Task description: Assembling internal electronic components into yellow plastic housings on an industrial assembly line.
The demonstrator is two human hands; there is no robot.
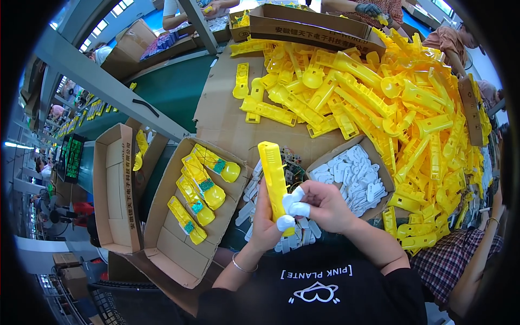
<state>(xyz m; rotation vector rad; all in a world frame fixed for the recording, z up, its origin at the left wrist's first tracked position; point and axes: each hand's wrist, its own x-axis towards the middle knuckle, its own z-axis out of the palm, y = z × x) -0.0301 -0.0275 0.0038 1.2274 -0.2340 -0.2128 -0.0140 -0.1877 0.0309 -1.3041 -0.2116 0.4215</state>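
In front of my chest, my left hand (265, 216) is wrapped round a yellow plastic housing (273, 173), which stands nearly upright with its slotted end up. My right hand (319, 206), white covers on its fingertips, pinches at the lower part of that housing; whether a small piece sits between those fingers is hidden. Below and behind the hands lie loose white plastic strips (281, 244). Just beyond the housing is a cluster of circuit boards with wires (295, 165). At right, a cardboard tray (374, 208) holds many small white plastic pieces (349, 179).
A large heap of yellow housings (379, 103) covers the table's right side. To the left, an open carton (162, 249) holds several housings with green boards (206, 185), beside another carton (114, 189). A grey metal post (119, 81) slants across. Co-workers sit around the table.
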